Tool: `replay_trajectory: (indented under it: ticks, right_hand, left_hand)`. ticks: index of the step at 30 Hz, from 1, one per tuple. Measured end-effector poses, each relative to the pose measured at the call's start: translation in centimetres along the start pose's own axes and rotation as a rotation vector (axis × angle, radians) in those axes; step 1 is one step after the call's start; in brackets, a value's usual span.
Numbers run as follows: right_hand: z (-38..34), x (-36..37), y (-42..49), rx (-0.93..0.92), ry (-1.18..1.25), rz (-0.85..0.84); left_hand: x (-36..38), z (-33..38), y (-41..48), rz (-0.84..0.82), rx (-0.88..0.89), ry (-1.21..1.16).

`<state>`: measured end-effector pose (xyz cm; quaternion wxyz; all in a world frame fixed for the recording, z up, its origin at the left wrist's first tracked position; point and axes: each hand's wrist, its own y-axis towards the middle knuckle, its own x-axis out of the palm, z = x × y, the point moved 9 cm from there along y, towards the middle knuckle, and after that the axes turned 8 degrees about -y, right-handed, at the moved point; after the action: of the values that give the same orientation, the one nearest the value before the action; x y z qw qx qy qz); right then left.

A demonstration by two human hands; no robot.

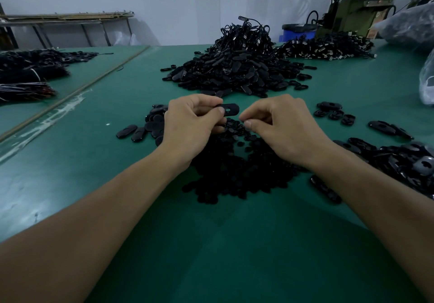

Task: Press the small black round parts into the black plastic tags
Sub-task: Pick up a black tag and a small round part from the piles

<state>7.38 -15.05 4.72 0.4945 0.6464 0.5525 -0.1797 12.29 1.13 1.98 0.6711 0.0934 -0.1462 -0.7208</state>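
My left hand (191,124) pinches a black oval plastic tag (231,109) by its left end, holding it level above the table with its opening facing up. My right hand (279,124) hovers just right of and below the tag, thumb and forefinger pressed together; any small part between them is too hidden to make out. Beneath both hands lies a heap of small black round parts (234,168) on the green table (211,244).
A big pile of tags (234,70) rises behind my hands, with corded bundles (324,44) behind it. More tags lie at the left (138,131) and right (399,159). Plastic bags (427,81) sit at the right edge, dark bundles (30,74) far left.
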Motion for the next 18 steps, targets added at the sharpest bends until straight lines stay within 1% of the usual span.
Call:
replay_trajectory:
  ticks: [3,14,18]
  right_hand:
    - [0.3,0.0,0.0,0.012,0.050,0.010]
    - [1.7,0.1,0.0,0.156,0.411,-0.009]
    - [2.1,0.1,0.1,0.211,0.459,-0.015]
  left_hand:
    - [0.0,0.0,0.0,-0.004,-0.005,-0.001]
    - [0.4,0.1,-0.2,-0.023,-0.009,0.005]
    - [0.8,0.3,-0.4,-0.047,-0.010,-0.018]
